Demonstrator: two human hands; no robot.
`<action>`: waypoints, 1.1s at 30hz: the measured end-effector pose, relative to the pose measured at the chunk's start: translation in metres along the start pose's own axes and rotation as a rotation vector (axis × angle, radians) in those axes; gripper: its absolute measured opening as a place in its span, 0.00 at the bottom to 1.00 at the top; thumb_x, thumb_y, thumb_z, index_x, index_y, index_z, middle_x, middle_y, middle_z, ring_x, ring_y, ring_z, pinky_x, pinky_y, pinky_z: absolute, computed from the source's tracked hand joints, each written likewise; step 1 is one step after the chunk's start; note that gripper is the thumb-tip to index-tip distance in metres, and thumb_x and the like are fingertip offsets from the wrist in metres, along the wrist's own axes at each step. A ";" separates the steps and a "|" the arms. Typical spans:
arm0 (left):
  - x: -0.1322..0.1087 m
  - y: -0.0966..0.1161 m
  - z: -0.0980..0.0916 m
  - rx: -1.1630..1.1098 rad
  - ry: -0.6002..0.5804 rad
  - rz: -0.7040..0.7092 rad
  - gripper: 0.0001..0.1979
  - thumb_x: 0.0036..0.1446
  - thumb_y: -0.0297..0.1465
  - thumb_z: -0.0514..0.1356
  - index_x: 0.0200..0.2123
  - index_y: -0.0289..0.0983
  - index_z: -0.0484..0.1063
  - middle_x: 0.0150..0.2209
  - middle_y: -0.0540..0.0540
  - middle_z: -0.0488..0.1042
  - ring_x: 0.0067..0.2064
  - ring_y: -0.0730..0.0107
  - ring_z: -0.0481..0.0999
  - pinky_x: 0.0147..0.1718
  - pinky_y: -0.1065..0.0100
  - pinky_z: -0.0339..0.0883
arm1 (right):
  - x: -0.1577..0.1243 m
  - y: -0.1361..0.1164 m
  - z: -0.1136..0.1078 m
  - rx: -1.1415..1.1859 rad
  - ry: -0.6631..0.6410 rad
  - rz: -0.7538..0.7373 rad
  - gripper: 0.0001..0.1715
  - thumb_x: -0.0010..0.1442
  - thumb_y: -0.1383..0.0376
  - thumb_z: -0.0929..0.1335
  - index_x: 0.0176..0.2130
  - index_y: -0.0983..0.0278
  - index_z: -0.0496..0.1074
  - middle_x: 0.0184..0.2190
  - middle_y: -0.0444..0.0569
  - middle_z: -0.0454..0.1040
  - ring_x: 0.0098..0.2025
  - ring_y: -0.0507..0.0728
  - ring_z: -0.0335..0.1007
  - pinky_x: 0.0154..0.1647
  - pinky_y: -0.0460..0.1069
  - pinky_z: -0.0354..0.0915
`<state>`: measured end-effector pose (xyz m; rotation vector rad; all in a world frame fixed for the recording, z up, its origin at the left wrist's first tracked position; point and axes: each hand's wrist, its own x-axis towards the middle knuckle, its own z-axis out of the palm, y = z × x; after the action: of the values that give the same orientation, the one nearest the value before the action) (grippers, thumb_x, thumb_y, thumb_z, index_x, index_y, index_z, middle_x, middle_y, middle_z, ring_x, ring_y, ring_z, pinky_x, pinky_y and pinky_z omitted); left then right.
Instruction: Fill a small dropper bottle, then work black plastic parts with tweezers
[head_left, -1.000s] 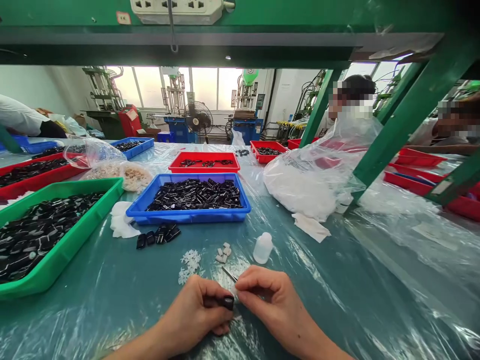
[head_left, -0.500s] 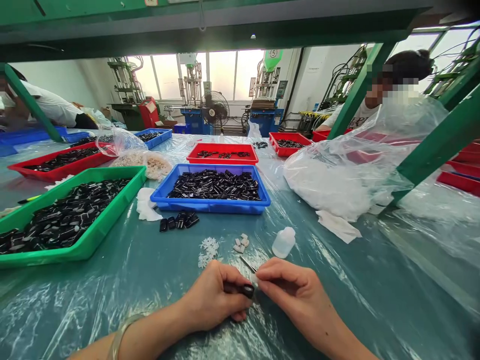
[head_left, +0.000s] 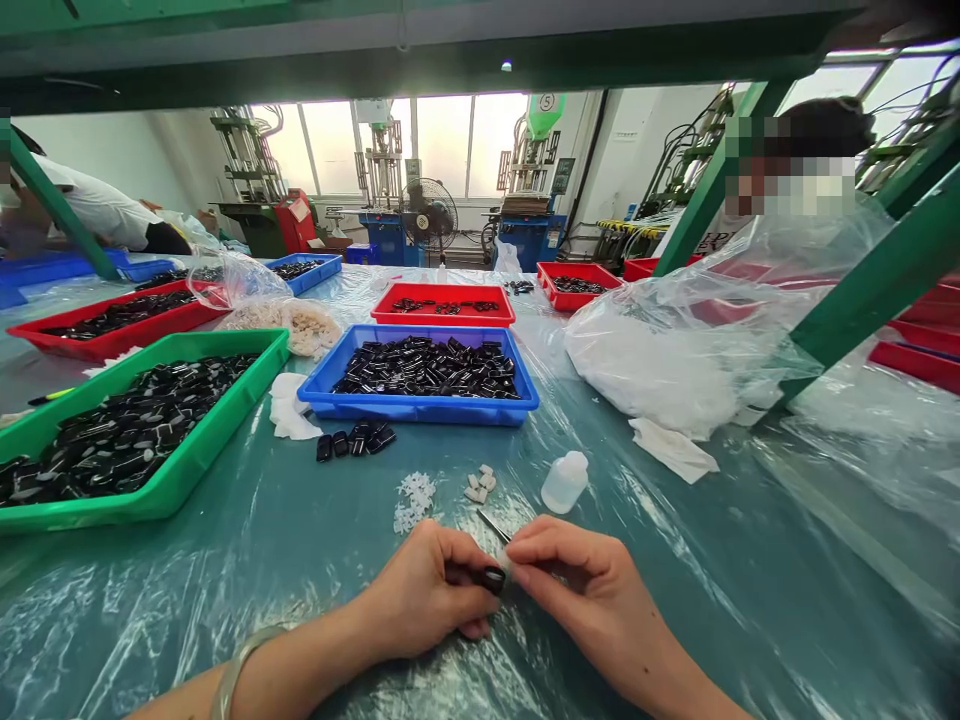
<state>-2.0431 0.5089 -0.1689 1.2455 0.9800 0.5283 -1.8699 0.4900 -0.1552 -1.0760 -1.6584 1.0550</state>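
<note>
My left hand [head_left: 431, 590] is closed around a small glossy black piece [head_left: 493, 579], whose end shows between thumb and fingers. Pinched in my right hand [head_left: 574, 575] is a thin dark pointed tool [head_left: 492, 525], its tip directed up and left. A whitish bit shows at the right fingertips, too small to make out. Both hands are close together above the plastic-covered table. Beyond them lie a pile of small translucent white pieces [head_left: 414, 502], a few pale blocks [head_left: 480, 484] and a white bottle [head_left: 565, 482].
A blue tray [head_left: 420, 408] and a green tray [head_left: 169, 490] hold many black pieces. Several loose black pieces [head_left: 360, 440] lie before the blue tray. A large clear bag [head_left: 660, 360] stands at right, near a green post [head_left: 862, 290]. People sit beyond on both sides.
The whole view has shifted slightly. Both hands keep nearly the same pose and grip. The person at the right has lowered and turned their head a little.
</note>
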 end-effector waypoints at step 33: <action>0.003 -0.004 0.004 -0.024 -0.031 0.023 0.04 0.39 0.26 0.58 0.22 0.32 0.73 0.16 0.52 0.68 0.20 0.74 0.68 0.23 0.73 0.62 | 0.003 0.000 0.001 -0.028 -0.014 -0.022 0.07 0.54 0.66 0.69 0.26 0.63 0.76 0.26 0.48 0.73 0.29 0.54 0.69 0.30 0.46 0.64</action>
<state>-2.0391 0.5078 -0.1735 1.2417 0.9319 0.5361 -1.8717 0.4923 -0.1552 -1.0685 -1.6970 1.0307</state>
